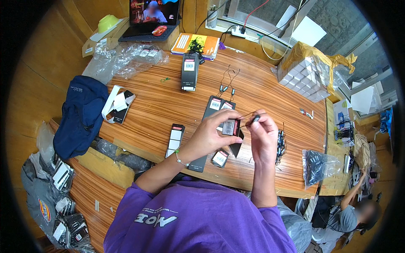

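Black card [231,127] w/ a white label sits pinched in the left hand [213,134], fingers closed round its edge, held up over the wooden table [160,105] just beside the right hand [262,135]. Right hand is closed too, thumb & fingertips nipping a small dark clip [256,118] on a thin black cord [244,116] that runs across to the card's top. Hands nearly touching, card between them.

Under the left hand: a long black card sleeve [201,156] lying flat, plus a small labelled tag [220,157] just beside it. Left of that hand, a black strip w/ white squares [175,139]. Right of the right hand, a bunch of dark cords [280,145]; farther right, a clear bag of black parts [317,165] near the table edge.

Beyond the hands: two more black cards w/ labels [220,104], then a few loose cords w/ clips [227,84], then a black boxed stack [190,71]. Far left, an open black-and-white sleeve [118,105] & a blue backpack [81,114] hanging off the table edge. Farthest out: clear plastic bags [126,57], a laptop [149,19], a yellow-wrapped bundle of small white boxes [306,71]. Another person [350,213] sits well apart at lower right.
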`<action>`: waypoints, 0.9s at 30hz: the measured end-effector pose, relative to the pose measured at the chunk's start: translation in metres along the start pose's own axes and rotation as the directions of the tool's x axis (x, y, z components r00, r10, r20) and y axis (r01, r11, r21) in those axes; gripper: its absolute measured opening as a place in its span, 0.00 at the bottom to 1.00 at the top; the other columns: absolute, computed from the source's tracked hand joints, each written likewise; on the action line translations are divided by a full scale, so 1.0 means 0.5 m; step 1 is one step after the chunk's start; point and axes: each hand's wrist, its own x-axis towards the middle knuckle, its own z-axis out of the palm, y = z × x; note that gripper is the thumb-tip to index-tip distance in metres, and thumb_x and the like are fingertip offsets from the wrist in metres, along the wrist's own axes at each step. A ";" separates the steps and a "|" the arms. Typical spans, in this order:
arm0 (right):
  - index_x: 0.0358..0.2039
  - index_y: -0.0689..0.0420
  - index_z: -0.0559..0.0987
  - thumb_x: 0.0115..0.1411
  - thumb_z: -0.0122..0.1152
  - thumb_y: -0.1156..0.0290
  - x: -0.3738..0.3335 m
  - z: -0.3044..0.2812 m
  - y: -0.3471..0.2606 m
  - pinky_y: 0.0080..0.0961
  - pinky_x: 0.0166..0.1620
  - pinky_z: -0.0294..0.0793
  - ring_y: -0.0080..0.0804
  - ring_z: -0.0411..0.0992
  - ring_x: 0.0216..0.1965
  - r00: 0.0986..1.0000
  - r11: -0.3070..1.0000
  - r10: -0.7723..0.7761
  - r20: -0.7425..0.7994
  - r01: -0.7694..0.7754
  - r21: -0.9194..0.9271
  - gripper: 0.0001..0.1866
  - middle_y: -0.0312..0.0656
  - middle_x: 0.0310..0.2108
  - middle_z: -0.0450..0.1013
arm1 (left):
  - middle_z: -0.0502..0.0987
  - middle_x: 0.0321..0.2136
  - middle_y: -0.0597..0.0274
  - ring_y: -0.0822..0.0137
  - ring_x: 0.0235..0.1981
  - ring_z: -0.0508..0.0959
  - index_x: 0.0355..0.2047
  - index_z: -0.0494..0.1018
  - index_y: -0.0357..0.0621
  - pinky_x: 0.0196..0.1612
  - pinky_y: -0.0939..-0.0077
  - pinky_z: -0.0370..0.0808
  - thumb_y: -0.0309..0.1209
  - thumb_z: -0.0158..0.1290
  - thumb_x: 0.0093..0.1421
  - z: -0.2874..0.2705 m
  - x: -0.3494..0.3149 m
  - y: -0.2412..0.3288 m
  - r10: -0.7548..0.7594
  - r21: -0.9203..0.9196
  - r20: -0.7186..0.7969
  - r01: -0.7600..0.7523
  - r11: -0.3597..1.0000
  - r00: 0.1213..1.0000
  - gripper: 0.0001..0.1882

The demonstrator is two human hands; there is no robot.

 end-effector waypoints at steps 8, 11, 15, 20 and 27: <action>0.26 0.59 0.72 0.50 0.59 0.81 0.001 0.008 0.007 0.19 0.41 0.63 0.22 0.65 0.34 0.999 0.995 0.007 0.046 -0.012 0.100 0.06 0.36 0.30 0.66 | 0.67 0.47 0.56 0.60 0.51 0.67 0.47 0.64 0.40 0.54 0.69 0.62 0.36 0.65 0.40 0.011 -0.006 -0.025 0.069 -0.007 0.014 -0.069 0.998 0.998 0.34; 0.28 0.60 0.72 0.50 0.58 0.82 -0.003 0.009 0.014 0.18 0.39 0.65 0.21 0.66 0.33 0.998 0.997 0.041 0.044 -0.044 0.064 0.06 0.36 0.30 0.69 | 0.67 0.46 0.53 0.58 0.50 0.66 0.50 0.61 0.40 0.53 0.67 0.62 0.39 0.65 0.41 0.024 -0.005 -0.021 0.085 0.010 -0.027 -0.084 0.996 0.996 0.38; 0.31 0.60 0.71 0.51 0.57 0.81 -0.003 0.014 0.011 0.17 0.38 0.66 0.19 0.67 0.32 0.998 0.995 0.063 0.017 -0.064 0.077 0.06 0.36 0.30 0.70 | 0.69 0.41 0.52 0.57 0.45 0.70 0.48 0.62 0.38 0.48 0.68 0.66 0.35 0.60 0.47 0.028 -0.003 -0.024 0.068 0.147 -0.035 -0.062 0.987 0.997 0.29; 0.32 0.60 0.71 0.54 0.55 0.78 0.003 0.002 0.007 0.17 0.38 0.65 0.19 0.66 0.33 1.000 1.000 -0.007 0.014 0.007 0.010 0.06 0.36 0.30 0.70 | 0.69 0.41 0.57 0.68 0.43 0.70 0.48 0.61 0.40 0.47 0.74 0.67 0.29 0.56 0.52 0.022 -0.003 -0.024 -0.050 -0.030 -0.003 0.050 0.998 0.999 0.25; 0.34 0.59 0.70 0.58 0.51 0.74 0.014 0.010 -0.001 0.23 0.42 0.66 0.28 0.68 0.34 0.997 0.974 0.072 -0.022 -0.066 0.215 0.04 0.40 0.29 0.70 | 0.70 0.38 0.54 0.60 0.39 0.72 0.45 0.60 0.43 0.44 0.70 0.68 0.35 0.57 0.52 0.026 -0.019 -0.034 0.045 0.085 0.002 -0.045 0.995 0.999 0.24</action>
